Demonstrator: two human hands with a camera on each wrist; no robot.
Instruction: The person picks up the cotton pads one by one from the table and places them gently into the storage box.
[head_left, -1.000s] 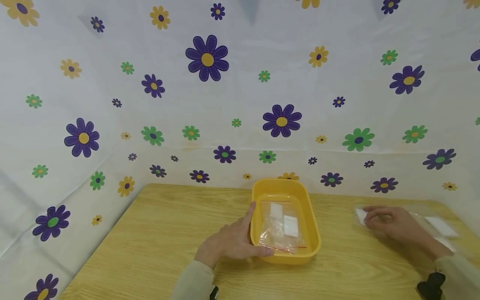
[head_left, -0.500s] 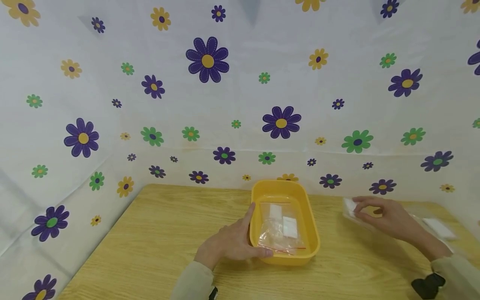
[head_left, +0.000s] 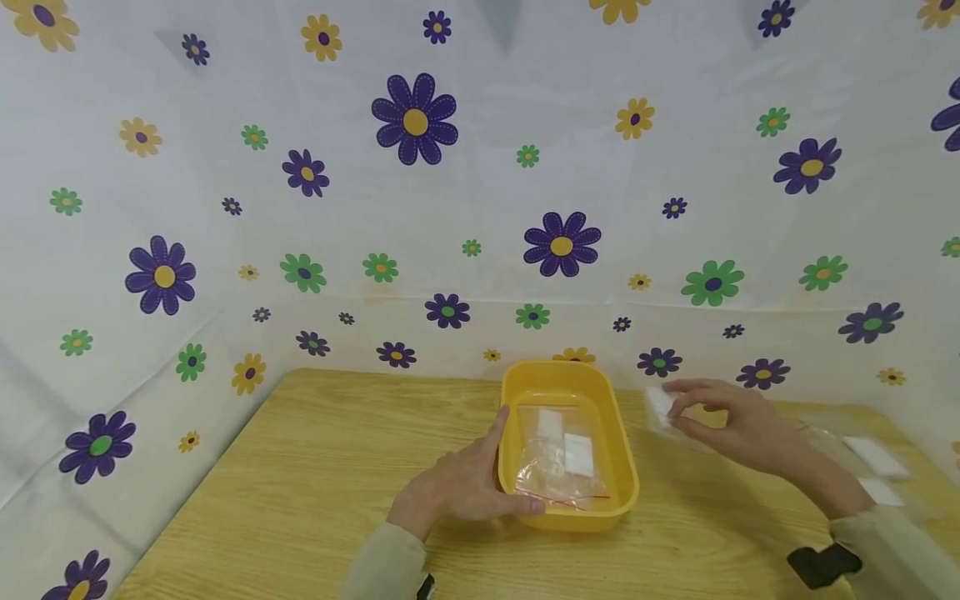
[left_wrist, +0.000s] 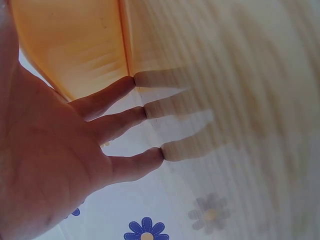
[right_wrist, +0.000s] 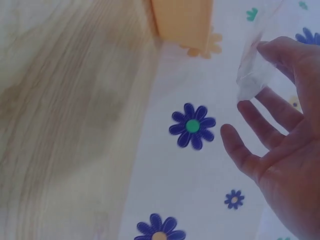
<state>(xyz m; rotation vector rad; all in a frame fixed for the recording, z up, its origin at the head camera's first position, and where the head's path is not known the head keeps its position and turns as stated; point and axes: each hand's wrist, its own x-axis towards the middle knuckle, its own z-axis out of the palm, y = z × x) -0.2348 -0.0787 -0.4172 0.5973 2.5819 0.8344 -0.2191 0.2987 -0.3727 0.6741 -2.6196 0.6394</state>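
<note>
In the head view, the left hand (head_left: pixel 457 483) has its thumb on the rim of the yellow tray (head_left: pixel 592 522); bags (head_left: pixel 558 467) lie inside, right of that thumb. The right hand (head_left: pixel 742 429) pinches a clear bag (head_left: pixel 660 408) right of the tray; more bags (head_left: pixel 876 457) lie beyond its wrist.

The left wrist view shows three straight, spread fingers touching the tabletop (left_wrist: pixel 260 75).

In the right wrist view, one fingertip stands clear of the bag. The step seems to be carrying; the next move likely calls for crossing the rim, then releasing.

White backdrop (head_left: pixel 465 192) with purple, green and yellow flowers (head_left: pixel 415 122), behind a wood-grain table (head_left: pixel 315 467).
</note>
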